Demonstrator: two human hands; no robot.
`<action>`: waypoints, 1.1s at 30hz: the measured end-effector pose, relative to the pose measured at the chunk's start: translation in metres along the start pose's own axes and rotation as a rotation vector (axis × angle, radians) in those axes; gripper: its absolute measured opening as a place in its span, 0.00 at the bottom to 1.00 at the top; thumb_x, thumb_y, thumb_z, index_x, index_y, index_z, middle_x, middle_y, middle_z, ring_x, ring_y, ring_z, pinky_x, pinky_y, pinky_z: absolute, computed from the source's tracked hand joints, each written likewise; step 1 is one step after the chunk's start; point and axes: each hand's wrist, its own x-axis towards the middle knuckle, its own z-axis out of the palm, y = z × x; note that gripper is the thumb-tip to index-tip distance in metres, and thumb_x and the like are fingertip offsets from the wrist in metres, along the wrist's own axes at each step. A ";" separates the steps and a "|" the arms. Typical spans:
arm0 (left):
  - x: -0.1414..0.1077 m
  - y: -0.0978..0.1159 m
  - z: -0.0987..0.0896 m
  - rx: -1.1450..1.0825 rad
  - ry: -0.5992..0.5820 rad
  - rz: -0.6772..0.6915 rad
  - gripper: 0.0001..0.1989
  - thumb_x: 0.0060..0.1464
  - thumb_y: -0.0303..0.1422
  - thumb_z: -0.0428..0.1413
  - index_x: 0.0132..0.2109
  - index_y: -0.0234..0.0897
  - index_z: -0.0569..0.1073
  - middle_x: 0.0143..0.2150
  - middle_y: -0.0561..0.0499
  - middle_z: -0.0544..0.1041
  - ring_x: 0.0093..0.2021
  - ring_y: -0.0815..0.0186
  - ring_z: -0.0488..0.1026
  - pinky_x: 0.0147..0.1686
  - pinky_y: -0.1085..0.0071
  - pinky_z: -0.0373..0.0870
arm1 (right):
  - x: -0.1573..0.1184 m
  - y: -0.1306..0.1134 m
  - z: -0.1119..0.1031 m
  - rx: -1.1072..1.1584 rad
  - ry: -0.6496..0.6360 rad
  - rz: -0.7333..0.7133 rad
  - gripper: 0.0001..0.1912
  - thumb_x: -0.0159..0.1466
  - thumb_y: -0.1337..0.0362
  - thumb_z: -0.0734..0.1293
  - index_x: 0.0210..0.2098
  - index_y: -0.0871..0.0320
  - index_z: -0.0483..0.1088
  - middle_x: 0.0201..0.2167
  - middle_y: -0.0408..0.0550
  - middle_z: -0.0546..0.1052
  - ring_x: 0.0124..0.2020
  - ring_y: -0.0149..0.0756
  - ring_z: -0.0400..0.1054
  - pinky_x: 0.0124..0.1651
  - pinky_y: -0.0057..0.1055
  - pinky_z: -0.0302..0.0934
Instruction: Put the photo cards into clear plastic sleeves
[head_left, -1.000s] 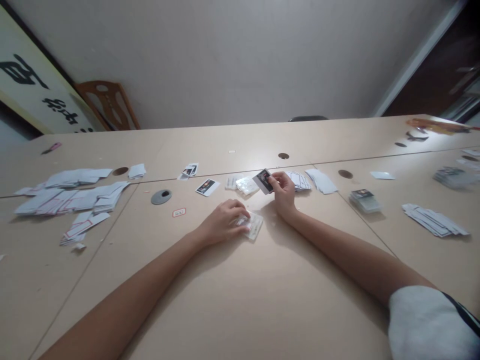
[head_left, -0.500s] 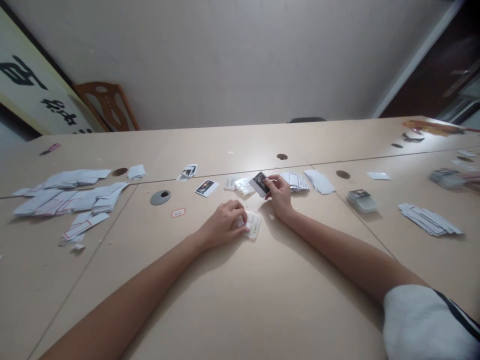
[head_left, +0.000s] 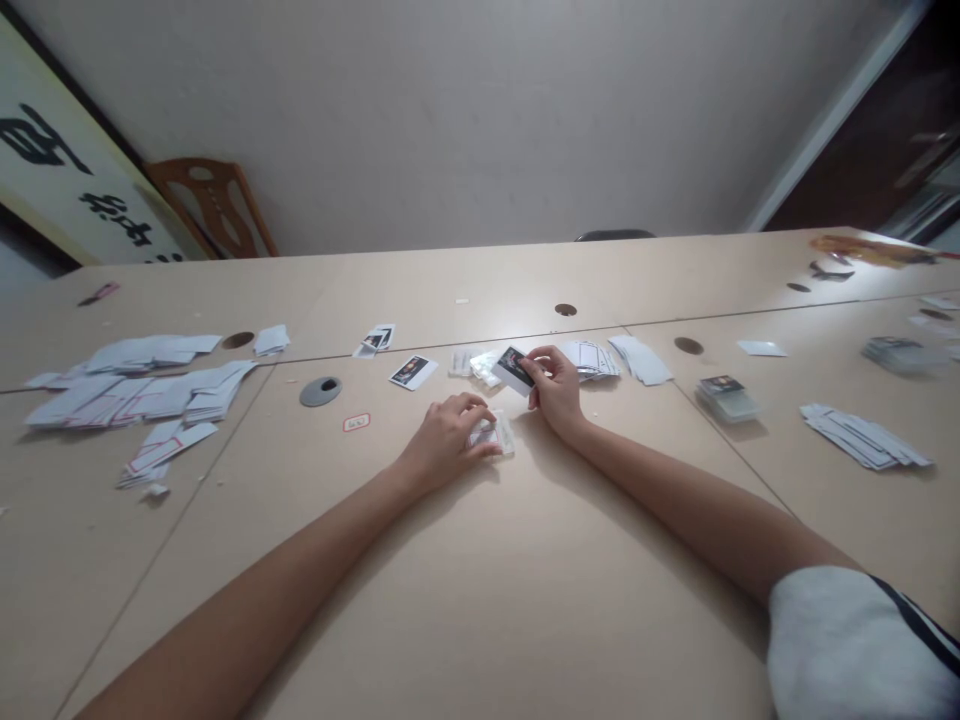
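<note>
the pale wooden counter carries a wide spread of white papers at the left. of the 2 hands, the left hand curls its fingers over a clear plastic sleeve lying on the surface, its grip too hidden to tell, while the right hand pinches a dark-and-white photo card just above the counter, with another printed card lying farther left.

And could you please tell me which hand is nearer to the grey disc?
Left: the left hand is right of the grey disc and nearer the camera; the right hand, holding a picture card, is farther right.
</note>
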 end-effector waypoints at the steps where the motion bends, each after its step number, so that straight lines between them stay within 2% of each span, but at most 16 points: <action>1: 0.000 -0.001 -0.001 -0.014 0.036 0.004 0.12 0.59 0.41 0.53 0.45 0.40 0.72 0.52 0.45 0.71 0.53 0.56 0.68 0.51 0.56 0.64 | 0.000 -0.001 0.000 0.011 -0.018 0.001 0.15 0.60 0.51 0.68 0.34 0.57 0.64 0.31 0.41 0.74 0.11 0.20 0.60 0.09 0.18 0.46; 4: 0.000 -0.004 -0.005 -0.083 0.257 0.007 0.10 0.63 0.36 0.48 0.47 0.39 0.71 0.50 0.46 0.72 0.53 0.59 0.68 0.54 0.58 0.64 | -0.004 -0.006 0.003 0.049 -0.143 -0.008 0.16 0.59 0.52 0.69 0.37 0.57 0.66 0.38 0.44 0.75 0.15 0.20 0.65 0.13 0.19 0.55; 6: 0.000 -0.005 -0.007 -0.106 0.410 0.007 0.10 0.62 0.34 0.50 0.49 0.39 0.69 0.49 0.46 0.71 0.54 0.60 0.67 0.56 0.59 0.64 | -0.008 -0.011 0.006 0.068 -0.267 -0.016 0.16 0.58 0.53 0.70 0.39 0.58 0.68 0.41 0.46 0.75 0.19 0.22 0.67 0.18 0.21 0.63; 8: 0.000 -0.005 -0.007 -0.120 0.501 -0.004 0.11 0.60 0.33 0.53 0.49 0.38 0.69 0.51 0.46 0.69 0.56 0.59 0.66 0.57 0.58 0.63 | -0.014 -0.015 0.010 0.100 -0.381 -0.003 0.18 0.57 0.53 0.71 0.40 0.58 0.69 0.42 0.47 0.75 0.21 0.23 0.68 0.21 0.23 0.66; 10: 0.001 -0.005 -0.006 -0.174 0.521 -0.031 0.08 0.58 0.34 0.55 0.44 0.38 0.70 0.52 0.45 0.68 0.57 0.59 0.65 0.56 0.59 0.66 | -0.019 -0.020 0.013 0.134 -0.471 0.032 0.20 0.56 0.54 0.72 0.43 0.57 0.69 0.39 0.47 0.76 0.21 0.25 0.69 0.21 0.24 0.67; 12: 0.002 -0.006 -0.005 -0.281 0.502 -0.069 0.07 0.57 0.35 0.56 0.37 0.36 0.70 0.50 0.45 0.68 0.53 0.61 0.68 0.48 0.64 0.71 | -0.023 -0.023 0.014 0.156 -0.517 0.067 0.23 0.56 0.55 0.72 0.47 0.55 0.67 0.34 0.44 0.76 0.20 0.26 0.69 0.21 0.24 0.67; 15: 0.004 -0.010 -0.004 -0.420 0.491 -0.125 0.09 0.54 0.36 0.58 0.32 0.35 0.69 0.41 0.48 0.69 0.43 0.66 0.70 0.36 0.72 0.72 | -0.025 -0.026 0.015 0.228 -0.510 0.136 0.28 0.55 0.57 0.73 0.52 0.53 0.62 0.25 0.37 0.73 0.20 0.28 0.69 0.23 0.24 0.66; 18: 0.006 -0.018 0.000 -0.531 0.580 -0.204 0.10 0.51 0.36 0.61 0.31 0.35 0.69 0.34 0.51 0.68 0.36 0.69 0.69 0.35 0.74 0.70 | -0.024 -0.023 0.017 0.341 -0.473 0.238 0.31 0.51 0.61 0.75 0.52 0.53 0.62 0.25 0.36 0.72 0.24 0.30 0.71 0.28 0.26 0.68; 21: 0.008 -0.025 0.004 -0.715 0.641 -0.296 0.13 0.48 0.36 0.63 0.31 0.35 0.67 0.31 0.54 0.67 0.30 0.72 0.69 0.32 0.75 0.68 | -0.023 -0.017 0.020 0.399 -0.461 0.286 0.28 0.48 0.66 0.75 0.47 0.55 0.66 0.31 0.41 0.76 0.27 0.29 0.72 0.29 0.25 0.66; 25: 0.010 -0.025 0.005 -0.834 0.644 -0.337 0.14 0.47 0.36 0.64 0.31 0.34 0.66 0.30 0.54 0.69 0.30 0.72 0.69 0.32 0.76 0.68 | -0.022 -0.010 0.021 0.385 -0.475 0.307 0.18 0.50 0.66 0.74 0.40 0.59 0.71 0.34 0.45 0.78 0.28 0.28 0.72 0.29 0.24 0.64; 30: 0.009 -0.021 0.004 -0.848 0.623 -0.349 0.14 0.47 0.36 0.63 0.31 0.34 0.65 0.28 0.55 0.68 0.28 0.73 0.70 0.31 0.76 0.68 | -0.022 -0.010 0.020 0.369 -0.481 0.341 0.15 0.50 0.64 0.74 0.37 0.61 0.74 0.31 0.46 0.77 0.26 0.29 0.73 0.27 0.24 0.65; 33: 0.008 -0.020 0.004 -0.755 0.594 -0.334 0.12 0.49 0.36 0.62 0.33 0.34 0.67 0.32 0.54 0.69 0.29 0.72 0.70 0.32 0.75 0.69 | -0.022 -0.011 0.021 0.354 -0.463 0.357 0.13 0.50 0.63 0.74 0.33 0.62 0.74 0.25 0.43 0.76 0.23 0.28 0.71 0.26 0.24 0.65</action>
